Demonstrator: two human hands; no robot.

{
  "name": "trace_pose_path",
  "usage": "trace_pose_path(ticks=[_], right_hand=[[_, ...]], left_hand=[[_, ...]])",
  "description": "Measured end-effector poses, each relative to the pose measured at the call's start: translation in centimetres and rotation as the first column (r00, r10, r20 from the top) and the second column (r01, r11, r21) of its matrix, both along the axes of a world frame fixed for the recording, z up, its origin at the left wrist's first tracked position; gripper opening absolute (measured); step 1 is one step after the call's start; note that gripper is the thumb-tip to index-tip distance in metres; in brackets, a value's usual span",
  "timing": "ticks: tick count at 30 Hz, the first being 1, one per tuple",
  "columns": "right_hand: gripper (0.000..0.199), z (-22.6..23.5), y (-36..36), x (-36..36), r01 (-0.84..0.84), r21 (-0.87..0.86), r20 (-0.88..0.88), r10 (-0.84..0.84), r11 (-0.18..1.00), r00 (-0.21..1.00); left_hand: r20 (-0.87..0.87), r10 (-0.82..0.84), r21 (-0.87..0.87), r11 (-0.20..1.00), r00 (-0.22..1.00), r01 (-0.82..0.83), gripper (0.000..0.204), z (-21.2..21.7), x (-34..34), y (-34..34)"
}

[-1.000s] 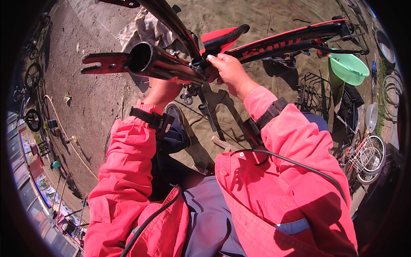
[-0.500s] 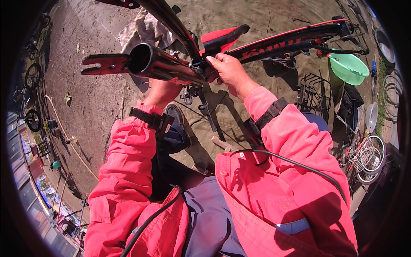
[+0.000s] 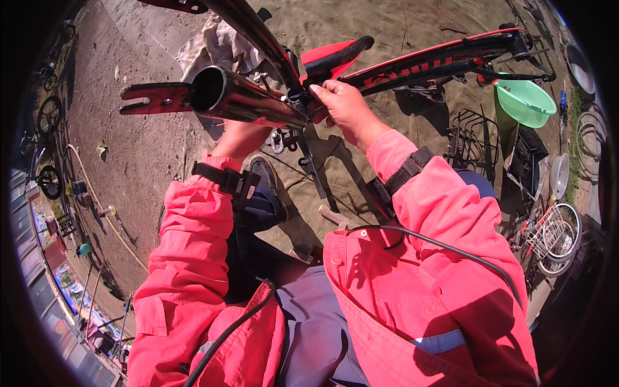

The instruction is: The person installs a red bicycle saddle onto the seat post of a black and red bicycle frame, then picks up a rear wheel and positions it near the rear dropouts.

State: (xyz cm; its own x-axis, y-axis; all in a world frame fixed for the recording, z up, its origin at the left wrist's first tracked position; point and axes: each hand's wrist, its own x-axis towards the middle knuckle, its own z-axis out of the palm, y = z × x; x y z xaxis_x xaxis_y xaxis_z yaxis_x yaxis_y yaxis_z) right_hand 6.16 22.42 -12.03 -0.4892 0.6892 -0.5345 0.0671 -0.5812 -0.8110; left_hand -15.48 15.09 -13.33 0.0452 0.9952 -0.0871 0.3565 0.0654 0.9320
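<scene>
Two dark wheels [image 3: 49, 115] are way off at the left edge, near some other bits on the dirt. Next along is the black-and-red frame [image 3: 264, 108], up in front of the person in the upper middle of the view, with a slotted tab [image 3: 155, 99] poking out left past its fat open-ended tube. A crumpled pale cloth [image 3: 222, 48] lies on the ground beyond it. Left hand [image 3: 241, 137] is tucked under that tube, fingers mostly hidden, so I can't tell how it's gripping. Right hand [image 3: 348, 113] is easier: thumb and curled fingers pinching the black joint [image 3: 298, 98] where the tubes meet, just below a red-and-black piece [image 3: 335, 59] that tapers off to the right. Further right there's a black wire rack [image 3: 474, 138], a mint-green basin [image 3: 529, 106], then a pale-rimmed wheel [image 3: 576, 226] near the far edge.
</scene>
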Motion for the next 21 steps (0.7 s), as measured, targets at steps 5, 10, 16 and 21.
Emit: trace_pose_path(ticks=[5,10,16,21], right_hand=[[0.023,-0.03,0.00,0.00,-0.002,0.017,0.009,0.002,1.000,1.000],[0.022,-0.13,0.03,-0.07,0.015,0.015,0.006,-0.015,1.000,1.000],[0.021,-0.11,-0.04,-0.17,0.040,0.006,-0.005,-0.040,0.999,0.999],[0.017,0.41,0.08,-0.23,0.020,0.019,-0.017,-0.019,1.000,1.000]], left_hand=[[0.073,0.076,-0.102,0.992,0.994,-0.068,0.020,-0.20,-0.12,-0.10],[0.191,0.131,-0.208,0.974,0.973,-0.091,0.024,-0.29,-0.26,-0.14],[0.160,0.072,-0.161,0.986,0.984,-0.046,0.023,-0.53,-0.58,-0.14],[0.388,0.101,-0.175,0.984,0.916,-0.034,0.019,-0.42,-0.63,-0.17]])
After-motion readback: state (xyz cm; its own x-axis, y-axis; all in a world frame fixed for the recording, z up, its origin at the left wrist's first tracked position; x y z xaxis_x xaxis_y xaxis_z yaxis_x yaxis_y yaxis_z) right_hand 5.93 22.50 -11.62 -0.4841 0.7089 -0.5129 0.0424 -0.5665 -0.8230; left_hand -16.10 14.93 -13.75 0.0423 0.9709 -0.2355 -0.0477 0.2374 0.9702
